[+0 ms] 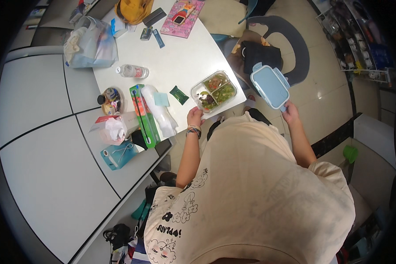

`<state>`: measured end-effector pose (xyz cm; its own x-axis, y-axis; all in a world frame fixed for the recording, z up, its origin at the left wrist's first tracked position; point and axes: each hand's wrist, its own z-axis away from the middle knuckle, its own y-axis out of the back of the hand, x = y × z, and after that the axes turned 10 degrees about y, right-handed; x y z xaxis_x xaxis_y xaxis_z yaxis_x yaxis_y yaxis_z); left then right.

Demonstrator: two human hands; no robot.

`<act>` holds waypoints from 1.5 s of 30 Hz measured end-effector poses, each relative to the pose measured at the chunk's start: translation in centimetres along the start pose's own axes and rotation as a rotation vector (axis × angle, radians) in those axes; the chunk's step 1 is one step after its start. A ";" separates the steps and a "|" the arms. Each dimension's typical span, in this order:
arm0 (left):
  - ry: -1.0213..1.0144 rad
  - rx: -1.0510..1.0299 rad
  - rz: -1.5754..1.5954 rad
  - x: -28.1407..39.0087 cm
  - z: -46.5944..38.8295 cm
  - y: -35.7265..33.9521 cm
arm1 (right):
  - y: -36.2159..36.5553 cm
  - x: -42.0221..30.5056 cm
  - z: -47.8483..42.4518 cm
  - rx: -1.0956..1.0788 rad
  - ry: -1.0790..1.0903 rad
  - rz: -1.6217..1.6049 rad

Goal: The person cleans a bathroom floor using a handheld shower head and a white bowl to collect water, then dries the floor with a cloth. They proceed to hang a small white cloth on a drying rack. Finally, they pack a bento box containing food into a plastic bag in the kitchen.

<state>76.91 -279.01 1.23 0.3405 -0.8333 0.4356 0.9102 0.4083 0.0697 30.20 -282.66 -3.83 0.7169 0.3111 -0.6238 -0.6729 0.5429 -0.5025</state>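
A clear food container point(236, 91) with dividers sits at the table's near right corner. Chopped green vegetables and other cooked food fill its compartments. My left hand point(194, 117) is at the container's near left corner, its fingers curled against the rim; whether they grip it is unclear. Off the table's edge, my right hand point(290, 112) holds a light blue lid point(270, 86) with side clips by its near end. The lid is tilted over the floor, apart from the container. A small green packet point(179, 95) lies left of the container.
On the table point(181, 62) are a plastic bottle point(133, 71), a long green box point(144, 115), a white roll point(158, 110), a tissue box point(117, 128), a snack jar point(112, 100), a plastic bag point(94, 44) and a pink book point(182, 19). A grey chair point(302, 52) stands beyond the lid.
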 end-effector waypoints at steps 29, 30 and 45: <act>0.015 -0.370 0.253 3.1 -2.3 -1.9 | 2.8 5.6 6.4 0.298 0.033 -0.239; 0.000 -0.419 0.267 3.1 -2.4 -2.2 | 3.8 6.0 6.5 0.314 0.055 -0.247; 0.043 -0.732 0.210 3.1 -2.4 -1.4 | 3.0 6.5 14.1 0.412 0.278 -0.389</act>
<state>77.25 -283.10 0.32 0.5188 -0.7852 0.3381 0.7446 0.2207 -0.6300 35.45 -268.03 -0.94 0.7836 -0.1541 -0.6018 -0.2072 0.8485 -0.4870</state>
